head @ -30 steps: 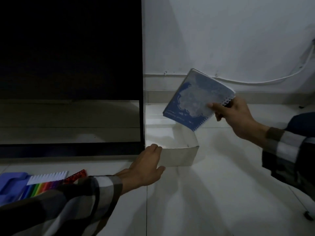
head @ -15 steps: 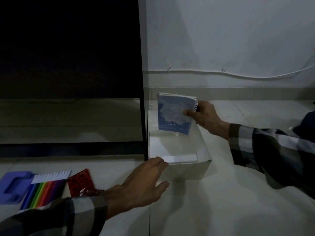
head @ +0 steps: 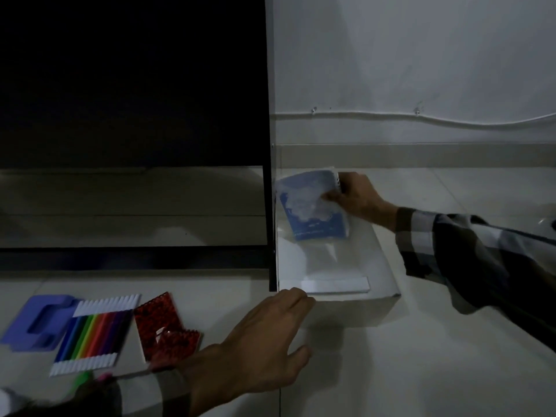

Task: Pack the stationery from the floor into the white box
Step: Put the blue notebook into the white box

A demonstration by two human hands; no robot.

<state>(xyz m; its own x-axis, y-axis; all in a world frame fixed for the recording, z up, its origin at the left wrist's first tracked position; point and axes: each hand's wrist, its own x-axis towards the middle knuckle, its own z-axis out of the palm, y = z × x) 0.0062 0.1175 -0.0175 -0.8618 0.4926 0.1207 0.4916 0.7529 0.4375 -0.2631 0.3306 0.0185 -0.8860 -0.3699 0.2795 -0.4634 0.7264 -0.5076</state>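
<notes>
**Q:** why's the left hand parked on the box while the right does all the work?

**A:** I've got my left hand point(head: 264, 335) flat against the near left corner of the white box point(head: 355, 308), fingers straight and holding nothing. My guess is it's there to brace the box so it doesn't skid on the floor point(head: 421, 371). My right hand point(head: 356, 197) pinches the blue notebook point(head: 313, 206) by its spiral edge, thumb on the cover, and the notebook sits tilted over the far end of the box, centre of frame, hard against the dark cabinet point(head: 132, 115).

**Q:** and the rest?

**A:** Not packed yet, all lower left of the frame: the pack of coloured pens point(head: 93, 332), two red notebooks point(head: 164, 329) overlapping, and a purple plastic thing point(head: 39, 323) I can't identify. Lined up close to the box, easy reach for the next grabs, I reckon.
</notes>
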